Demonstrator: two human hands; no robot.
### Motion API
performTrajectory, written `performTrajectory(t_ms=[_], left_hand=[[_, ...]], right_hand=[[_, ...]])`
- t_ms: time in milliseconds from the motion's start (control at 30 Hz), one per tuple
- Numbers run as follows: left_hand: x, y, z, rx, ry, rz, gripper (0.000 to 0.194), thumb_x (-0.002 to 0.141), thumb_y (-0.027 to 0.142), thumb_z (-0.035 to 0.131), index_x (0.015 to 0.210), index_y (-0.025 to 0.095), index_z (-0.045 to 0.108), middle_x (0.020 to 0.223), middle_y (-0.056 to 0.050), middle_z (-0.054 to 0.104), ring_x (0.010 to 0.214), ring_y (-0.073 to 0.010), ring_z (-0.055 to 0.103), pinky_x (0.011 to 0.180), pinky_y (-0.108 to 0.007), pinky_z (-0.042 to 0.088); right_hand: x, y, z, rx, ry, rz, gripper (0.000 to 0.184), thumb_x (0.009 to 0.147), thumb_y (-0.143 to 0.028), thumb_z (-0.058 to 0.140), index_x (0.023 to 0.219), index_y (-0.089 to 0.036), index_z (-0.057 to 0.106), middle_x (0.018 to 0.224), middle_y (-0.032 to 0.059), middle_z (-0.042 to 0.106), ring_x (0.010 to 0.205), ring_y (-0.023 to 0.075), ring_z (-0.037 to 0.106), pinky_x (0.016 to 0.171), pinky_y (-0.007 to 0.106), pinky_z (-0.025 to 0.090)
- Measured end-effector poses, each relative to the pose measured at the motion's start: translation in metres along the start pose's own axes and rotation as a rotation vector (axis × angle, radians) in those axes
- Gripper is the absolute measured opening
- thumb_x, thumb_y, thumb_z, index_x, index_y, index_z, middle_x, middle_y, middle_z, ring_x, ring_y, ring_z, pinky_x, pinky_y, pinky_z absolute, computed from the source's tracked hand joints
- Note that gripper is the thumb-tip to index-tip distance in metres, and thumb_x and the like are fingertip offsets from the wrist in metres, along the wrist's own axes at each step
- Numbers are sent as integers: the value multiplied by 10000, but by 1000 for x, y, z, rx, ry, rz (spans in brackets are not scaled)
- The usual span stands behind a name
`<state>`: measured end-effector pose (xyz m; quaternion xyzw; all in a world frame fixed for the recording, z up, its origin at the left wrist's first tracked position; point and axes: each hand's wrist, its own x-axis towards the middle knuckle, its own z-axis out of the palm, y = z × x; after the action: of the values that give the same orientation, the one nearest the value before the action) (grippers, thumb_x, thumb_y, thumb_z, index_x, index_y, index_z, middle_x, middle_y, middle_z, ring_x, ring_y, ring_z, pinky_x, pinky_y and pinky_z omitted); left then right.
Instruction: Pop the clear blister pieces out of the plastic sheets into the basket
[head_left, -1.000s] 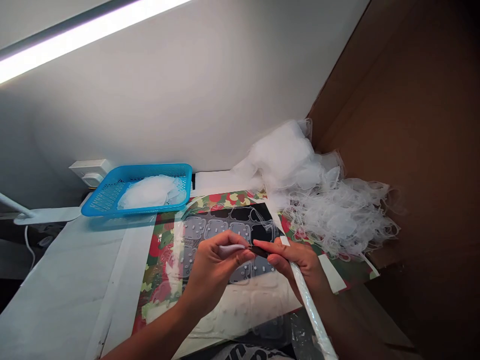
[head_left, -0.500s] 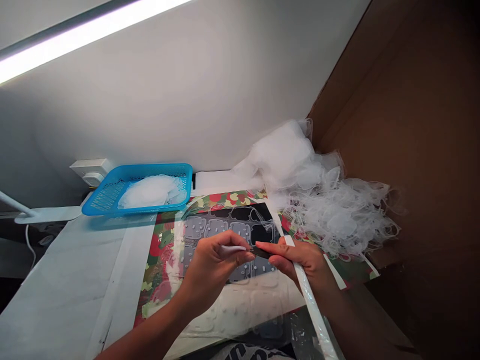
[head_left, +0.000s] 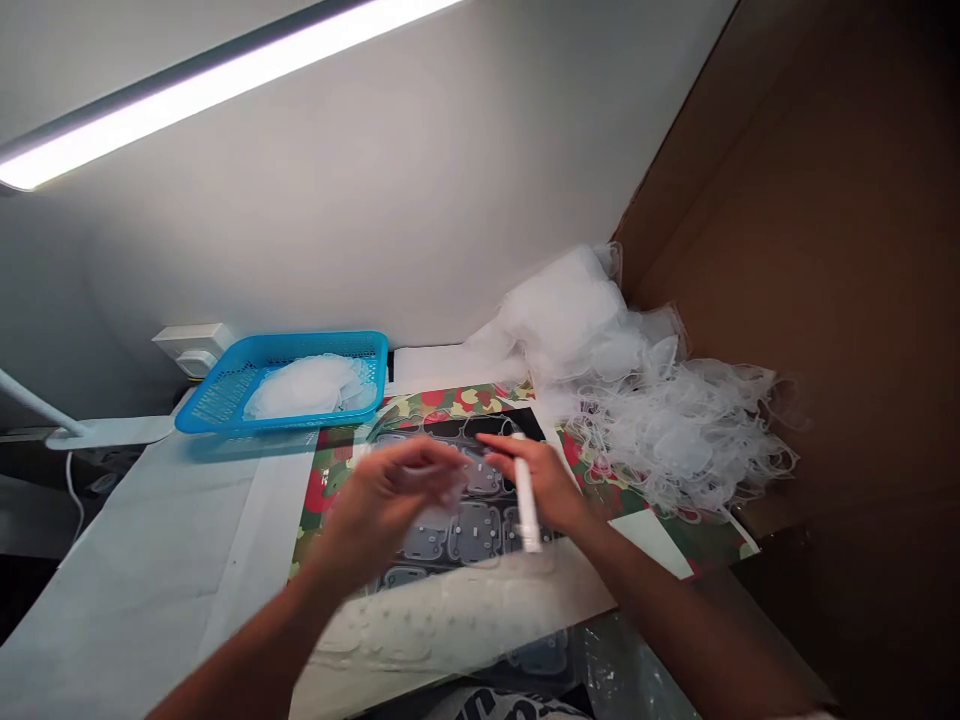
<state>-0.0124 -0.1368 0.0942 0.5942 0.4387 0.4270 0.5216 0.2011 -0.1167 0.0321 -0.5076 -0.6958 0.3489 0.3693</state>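
Observation:
My left hand (head_left: 390, 495) is blurred above the sheet, its fingers curled toward the thumb. A thin translucent piece (head_left: 446, 503) shows faintly beneath those fingertips. To its right, my right hand (head_left: 544, 480) has a white stick (head_left: 526, 505) lodged in it, slanting down, with the index finger stretched to the left. Below both hands lies a dark sheet of grey moulded shapes (head_left: 474, 532) in rows, with small raised studs. A pale, partly clear sheet (head_left: 450, 620) covers its near part.
A blue basket (head_left: 225, 415) with a pile of white translucent pieces (head_left: 311, 385) stands at the back left. A large heap of clear, stringy scraps (head_left: 675, 430) lies at right, beside a brown cardboard wall (head_left: 825, 300). A white lamp stand (head_left: 112, 432) sits far left.
My hands have moved apart from their fingertip-to-fingertip position, the left one shifting left and the right one up and left. The white stick has swung to a steeper angle. The view has shifted slightly.

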Motion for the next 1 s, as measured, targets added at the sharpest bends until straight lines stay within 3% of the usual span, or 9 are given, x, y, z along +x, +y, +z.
performTrajectory(t_ms=[133,233,367,467,567,667,767,867,1000], left_hand=[[44,9,-73,358,329,98,286,823,416,632,930,152,660,626,44,643,510,-107,652,572,-193,465],[82,-1,-128,637,353,-54,329,850,448,589,1016,165,615,788,-14,693,642,-143,701,635,-256,500],[107,-25,-177,898,371,-179,351,780,472,670,907,146,645,765,-75,707,742,-251,689,702,-387,534],[108,-35,-189,1075,407,-140,267,833,391,619,905,137,664,894,-110,687,1076,-368,612,930,-540,445],[94,-43,-166,1176,421,-18,267,898,298,524,1067,134,648,1169,-138,607,1294,-393,430,1055,-603,317],[63,-65,-102,1189,261,146,262,908,264,527,1130,185,641,1293,-107,562,1255,-297,486,1069,-481,383],[23,-98,-26,1147,-149,476,303,944,322,513,1208,208,607,1399,-118,515,1276,-270,505,1025,-439,455],[-8,-126,16,1147,-266,532,535,929,490,526,1402,247,462,1550,-127,350,1415,-312,345,1105,-498,369],[-19,-136,11,1134,-327,494,593,950,544,448,1489,323,336,1623,-74,167,1470,-303,215,1162,-505,264]], right_hand=[[32,-13,99,-130,-433,-330,364,870,-220,631,1231,-174,662,996,89,727,872,211,660,798,306,502],[42,-37,184,-275,-647,-503,513,811,-301,687,1293,-157,583,1071,125,682,919,260,653,755,316,523],[47,-66,241,-429,-586,-543,375,888,-268,562,1258,-208,565,1067,101,634,892,239,636,686,301,519],[48,-67,218,-381,-498,-582,420,904,-400,582,1271,-199,552,1060,118,629,1001,284,583,777,366,512],[44,-44,149,-127,-434,-465,459,929,-491,536,1271,-186,558,1018,97,636,969,236,588,852,359,488],[36,-6,69,181,-317,-195,481,1016,-498,283,1330,-211,509,833,21,613,721,147,578,697,276,487],[28,30,16,161,-150,-30,505,1001,-531,298,1077,-219,687,752,7,574,676,139,550,635,260,454],[16,50,1,166,-157,38,354,942,-503,487,1017,-213,676,784,7,633,709,149,600,653,266,477],[3,54,7,163,-190,77,224,868,-415,626,919,-197,641,824,20,689,737,163,652,680,283,504]])
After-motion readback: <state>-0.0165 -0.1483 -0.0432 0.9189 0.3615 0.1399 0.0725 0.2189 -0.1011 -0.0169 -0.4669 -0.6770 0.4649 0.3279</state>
